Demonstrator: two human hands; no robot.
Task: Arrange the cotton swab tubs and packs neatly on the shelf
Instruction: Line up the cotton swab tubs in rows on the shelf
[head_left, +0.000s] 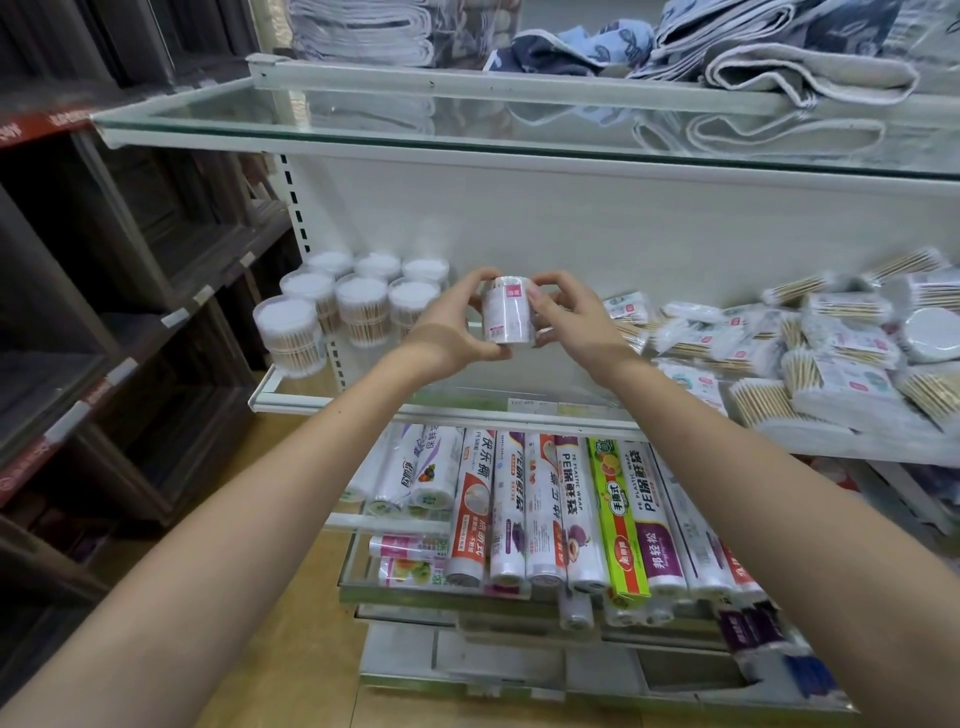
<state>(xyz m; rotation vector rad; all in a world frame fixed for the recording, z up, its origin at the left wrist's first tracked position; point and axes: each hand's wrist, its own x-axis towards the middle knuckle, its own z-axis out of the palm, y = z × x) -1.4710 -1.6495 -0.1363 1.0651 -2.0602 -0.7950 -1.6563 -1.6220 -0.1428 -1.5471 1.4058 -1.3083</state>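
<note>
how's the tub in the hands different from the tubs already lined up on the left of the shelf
The held tub is wrapped in a white printed label with pink marks that hides its contents; the shelved tubs are clear, showing wooden swab sticks. The held tub is gripped in the air by the left hand and right hand, slightly tilted; the shelved tubs stand upright in neat rows. Both are round tubs of similar build.

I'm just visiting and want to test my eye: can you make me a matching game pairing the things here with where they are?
Things:
1. white labelled cotton swab tub
2. clear round swab tubs
3. loose flat swab packs
4. folded grey towels

Places:
A. top glass shelf
B. held in both hands
C. middle shelf, right
D. middle shelf, left

Pairs: 1-B, 2-D, 3-C, 4-A
</note>
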